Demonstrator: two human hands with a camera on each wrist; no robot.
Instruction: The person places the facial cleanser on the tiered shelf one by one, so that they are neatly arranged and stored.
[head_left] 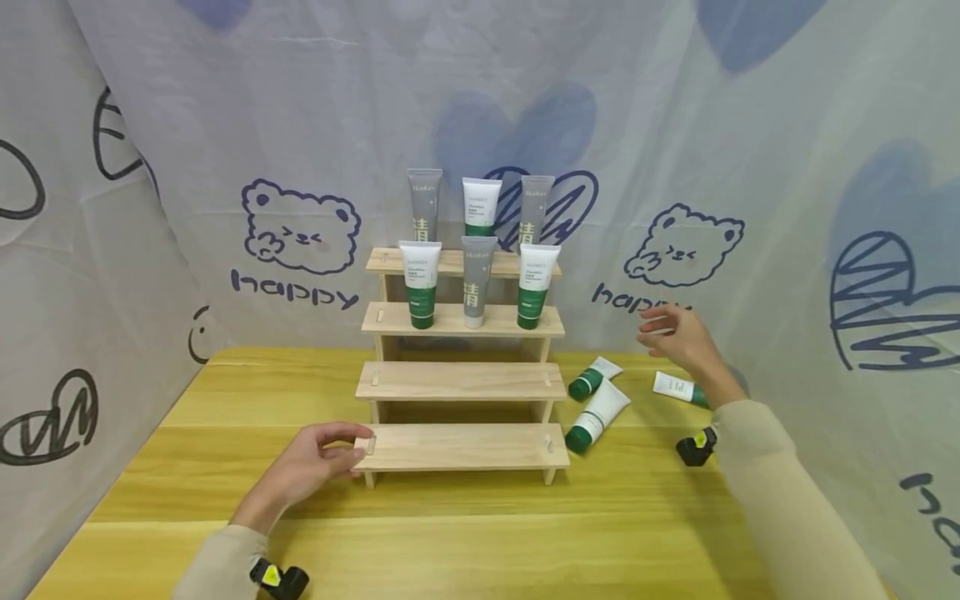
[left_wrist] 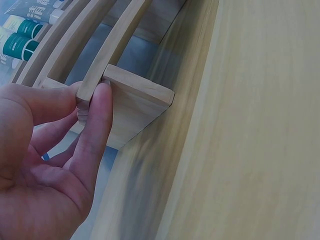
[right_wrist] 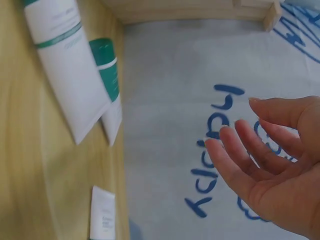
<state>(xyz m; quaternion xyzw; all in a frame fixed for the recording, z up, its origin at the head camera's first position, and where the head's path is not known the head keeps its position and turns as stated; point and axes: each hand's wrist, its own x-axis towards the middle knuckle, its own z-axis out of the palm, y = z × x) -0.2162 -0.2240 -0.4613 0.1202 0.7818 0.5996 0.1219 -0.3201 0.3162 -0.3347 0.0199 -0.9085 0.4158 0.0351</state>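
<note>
My left hand (head_left: 315,458) pinches the left end of the lowest shelf of a stepped wooden display rack (head_left: 457,379). In the left wrist view, thumb and forefinger grip the board's end (left_wrist: 92,90). Out to the right, my right hand (head_left: 681,337) is raised in the air with relaxed fingers and holds nothing. Beneath it lies a white and green squeeze tube (head_left: 675,387), partly hidden by the wrist. Two more such tubes, a larger one (head_left: 600,412) and another behind it (head_left: 595,377), lie beside the rack's right side.
On the top shelf, a white and green tube (head_left: 480,204) stands between two grey tubes (head_left: 425,204). One shelf lower, a grey tube (head_left: 477,279) stands between two white and green ones (head_left: 420,283). A printed cloth (head_left: 480,50) hangs behind the wooden table (head_left: 450,550).
</note>
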